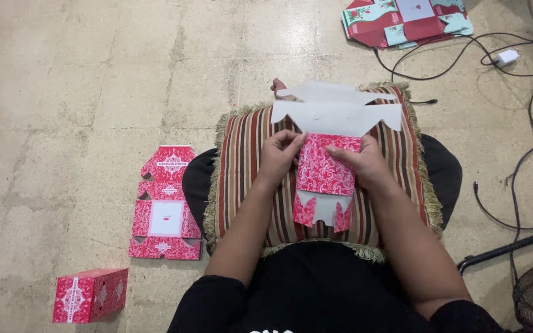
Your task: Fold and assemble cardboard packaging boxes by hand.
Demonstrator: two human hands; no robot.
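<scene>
We sit with a striped pillow on our lap. On the pillow lies a red paper box, still half flat. Our left hand pinches its left edge and our right hand presses its right edge. The box looks light, thin and bendy, so we should hold it by the folds. Left of the pillow lie a finished box and a flat sheet. Past the pillow are wires.

Your forearms extend toward 12 o'clock, converging. Your left hand sits at 11 o'clock, fingers curled and pinching; your right hand at 1 o'clock, fingers pressed flat, thumb inward.
</scene>
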